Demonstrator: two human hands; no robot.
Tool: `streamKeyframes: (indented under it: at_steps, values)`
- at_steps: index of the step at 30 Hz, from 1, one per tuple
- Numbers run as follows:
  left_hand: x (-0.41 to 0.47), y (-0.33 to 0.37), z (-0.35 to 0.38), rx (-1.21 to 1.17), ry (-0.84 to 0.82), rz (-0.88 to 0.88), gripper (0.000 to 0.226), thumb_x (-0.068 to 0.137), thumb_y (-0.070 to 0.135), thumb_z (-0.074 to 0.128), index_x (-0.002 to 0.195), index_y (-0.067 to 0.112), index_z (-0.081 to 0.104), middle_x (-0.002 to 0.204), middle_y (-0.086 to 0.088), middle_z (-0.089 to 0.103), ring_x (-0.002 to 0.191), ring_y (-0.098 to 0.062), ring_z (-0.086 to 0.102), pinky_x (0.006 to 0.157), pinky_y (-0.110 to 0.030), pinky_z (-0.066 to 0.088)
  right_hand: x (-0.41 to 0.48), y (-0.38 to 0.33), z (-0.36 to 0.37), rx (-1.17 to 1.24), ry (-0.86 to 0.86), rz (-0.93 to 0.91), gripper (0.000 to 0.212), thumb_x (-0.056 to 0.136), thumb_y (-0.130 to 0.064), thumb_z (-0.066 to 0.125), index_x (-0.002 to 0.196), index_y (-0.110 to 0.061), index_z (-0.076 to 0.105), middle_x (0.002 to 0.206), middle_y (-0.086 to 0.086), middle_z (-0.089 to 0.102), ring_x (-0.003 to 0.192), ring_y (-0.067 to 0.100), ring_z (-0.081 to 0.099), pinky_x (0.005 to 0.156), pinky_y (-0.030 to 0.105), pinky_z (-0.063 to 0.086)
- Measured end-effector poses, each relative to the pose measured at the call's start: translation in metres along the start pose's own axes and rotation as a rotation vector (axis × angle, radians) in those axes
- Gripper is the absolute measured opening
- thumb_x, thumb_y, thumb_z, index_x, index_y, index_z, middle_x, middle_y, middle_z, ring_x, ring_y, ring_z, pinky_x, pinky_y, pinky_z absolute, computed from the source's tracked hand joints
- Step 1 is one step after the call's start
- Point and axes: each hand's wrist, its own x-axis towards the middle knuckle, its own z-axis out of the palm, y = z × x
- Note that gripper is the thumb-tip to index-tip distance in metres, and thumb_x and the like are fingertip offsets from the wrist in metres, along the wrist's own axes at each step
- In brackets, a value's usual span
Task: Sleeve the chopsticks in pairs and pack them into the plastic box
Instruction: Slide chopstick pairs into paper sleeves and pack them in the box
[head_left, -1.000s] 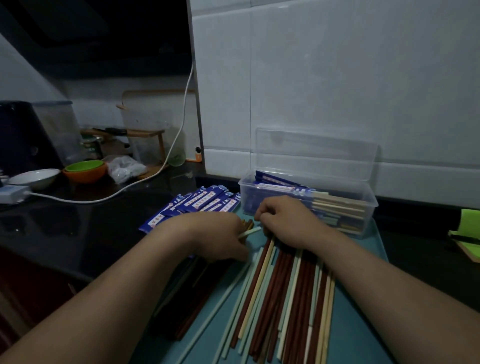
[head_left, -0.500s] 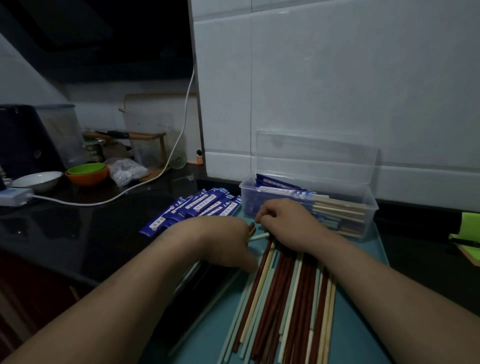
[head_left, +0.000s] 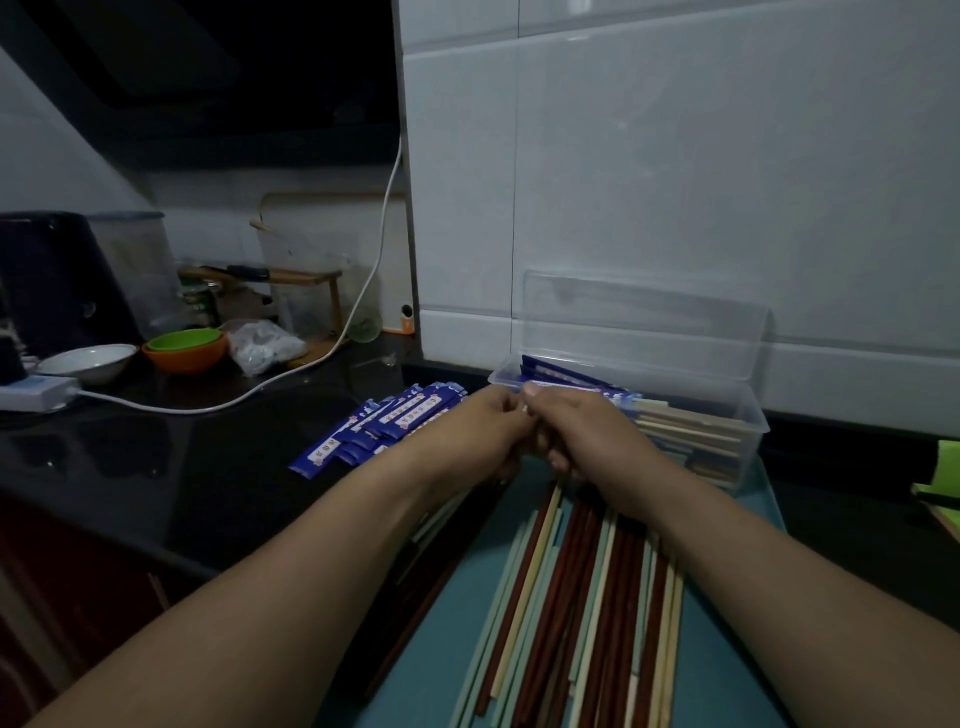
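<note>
Starting at the left, a white bowl (head_left: 85, 361) and a green bowl (head_left: 183, 340) sit at the back of the dark tabletop (head_left: 182, 467), and a white cable (head_left: 311, 371) curves past them. Nearer the middle, the empty blue sleeves (head_left: 384, 426) lie fanned in a heap, just where they lay a second ago. The left hand (head_left: 478, 436) has lifted off the loose pile, where it pressed down before, and now meets the right hand (head_left: 587, 441) in front of the near left corner of the plastic box (head_left: 737, 421). Both hands' fingers are curled inward and touch each other; a small pale tip shows where they meet, but what each hand holds is hidden behind the knuckles. Below the wrists, the chopsticks (head_left: 571, 597), red-brown, pale green and cream, lie spread lengthwise on the teal mat (head_left: 457, 613), with a darker bunch under the left forearm. The box stands open at the mat's far right, against the tiled wall, with sleeved pairs (head_left: 571, 382) stacked inside and its clear lid (head_left: 644, 322) leaning upright behind it.
</note>
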Motion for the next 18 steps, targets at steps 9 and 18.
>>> streamKeyframes:
  at_steps: [9, 18]
  values:
    - [-0.008, 0.000, 0.002, -0.178, 0.140, 0.045, 0.017, 0.109, 0.016, 0.053, 0.106, 0.001, 0.061, 0.084, -0.014, 0.073, 0.051, -0.016, 0.054, 0.049, -0.024, 0.045, 0.003, -0.001, -0.001, 0.243, 0.101, -0.098, 0.025, 0.105, -0.023, 0.060, 0.101, -0.003, 0.075, 0.061, 0.002, 0.059, 0.048, 0.006, 0.052, 0.046, 0.014, 0.041]
    - [-0.018, -0.001, -0.005, 0.055, 0.023, -0.023, 0.032, 0.113, 0.030, 0.043, 0.103, 0.009, 0.065, 0.068, -0.005, 0.062, 0.049, -0.012, 0.048, 0.052, -0.028, 0.039, 0.006, -0.004, -0.007, 0.348, 0.176, -0.122, 0.028, 0.103, -0.026, 0.061, 0.103, 0.000, 0.071, 0.062, 0.007, 0.052, 0.049, 0.011, 0.047, 0.045, 0.023, 0.038]
